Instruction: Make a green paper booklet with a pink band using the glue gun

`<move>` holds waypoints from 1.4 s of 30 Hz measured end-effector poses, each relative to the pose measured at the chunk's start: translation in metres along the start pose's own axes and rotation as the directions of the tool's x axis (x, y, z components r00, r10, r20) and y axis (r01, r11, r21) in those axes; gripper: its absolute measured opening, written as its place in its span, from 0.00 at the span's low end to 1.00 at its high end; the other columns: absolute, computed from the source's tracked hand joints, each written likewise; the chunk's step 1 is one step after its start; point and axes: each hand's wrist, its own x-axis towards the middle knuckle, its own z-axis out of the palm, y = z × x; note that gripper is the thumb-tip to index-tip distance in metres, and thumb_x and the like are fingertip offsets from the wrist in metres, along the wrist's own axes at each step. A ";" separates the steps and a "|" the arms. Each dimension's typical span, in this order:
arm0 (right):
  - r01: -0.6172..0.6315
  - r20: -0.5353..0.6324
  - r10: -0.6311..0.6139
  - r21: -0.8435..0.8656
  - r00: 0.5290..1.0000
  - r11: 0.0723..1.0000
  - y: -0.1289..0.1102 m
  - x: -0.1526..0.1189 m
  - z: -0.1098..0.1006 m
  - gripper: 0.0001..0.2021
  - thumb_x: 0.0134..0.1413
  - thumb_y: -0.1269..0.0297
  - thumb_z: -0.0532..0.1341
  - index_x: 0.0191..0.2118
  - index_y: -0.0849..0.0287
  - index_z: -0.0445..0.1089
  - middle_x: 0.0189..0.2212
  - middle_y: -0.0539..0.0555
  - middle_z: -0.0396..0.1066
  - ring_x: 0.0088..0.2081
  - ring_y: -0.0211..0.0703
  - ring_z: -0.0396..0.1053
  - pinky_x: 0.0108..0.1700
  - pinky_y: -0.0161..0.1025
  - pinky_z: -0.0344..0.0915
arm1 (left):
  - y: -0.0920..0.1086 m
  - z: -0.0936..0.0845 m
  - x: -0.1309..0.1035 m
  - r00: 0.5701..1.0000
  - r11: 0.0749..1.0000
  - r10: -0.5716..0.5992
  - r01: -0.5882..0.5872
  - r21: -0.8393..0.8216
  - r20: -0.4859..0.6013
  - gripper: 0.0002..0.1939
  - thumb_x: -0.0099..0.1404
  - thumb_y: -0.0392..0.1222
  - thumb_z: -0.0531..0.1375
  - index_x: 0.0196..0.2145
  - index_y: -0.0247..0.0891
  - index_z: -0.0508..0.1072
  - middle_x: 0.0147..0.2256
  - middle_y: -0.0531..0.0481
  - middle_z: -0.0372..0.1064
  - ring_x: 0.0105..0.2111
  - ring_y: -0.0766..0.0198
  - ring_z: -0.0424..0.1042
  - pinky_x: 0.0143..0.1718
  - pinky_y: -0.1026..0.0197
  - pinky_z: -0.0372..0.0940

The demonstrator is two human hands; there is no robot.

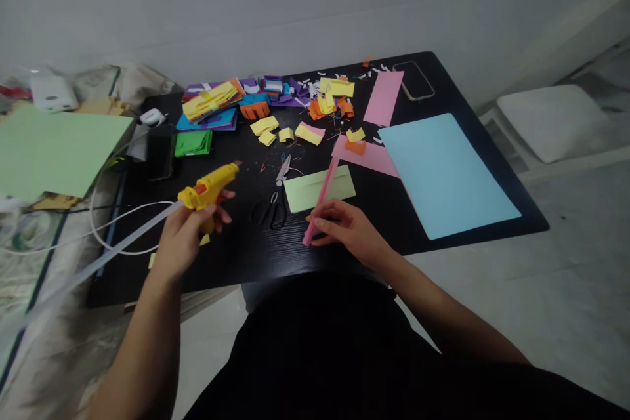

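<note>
My left hand (189,226) is closed round the handle of a yellow glue gun (211,185), its nozzle pointing to the upper right. A long translucent glue stick (123,243) juts from the gun's back end. My right hand (347,230) pinches the near end of a narrow pink paper strip (325,193), which slants away over a pale green folded paper (300,193). Between my hands, black-handled scissors (276,200) lie with their blades slightly apart, pointing away from me.
Folded yellow papers (214,102), green paper pieces (193,143) and a dark phone (161,151) lie at the back left. Light blue sheets (447,174) cover the right side. Pink paper (384,98) and a phone case (414,81) are at the back right. A white cord (98,210) loops at left.
</note>
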 end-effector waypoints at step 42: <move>0.159 -0.081 -0.169 -0.118 0.982 0.980 0.004 -0.008 0.017 0.12 0.57 0.64 0.70 0.47 0.54 0.78 0.43 0.53 0.76 0.44 0.45 0.78 0.48 0.47 0.82 | 0.009 0.108 -0.052 0.990 0.969 -0.126 0.138 -0.205 0.069 0.15 0.54 0.43 0.76 0.35 0.36 0.78 0.29 0.50 0.78 0.24 0.64 0.76 0.22 0.65 0.73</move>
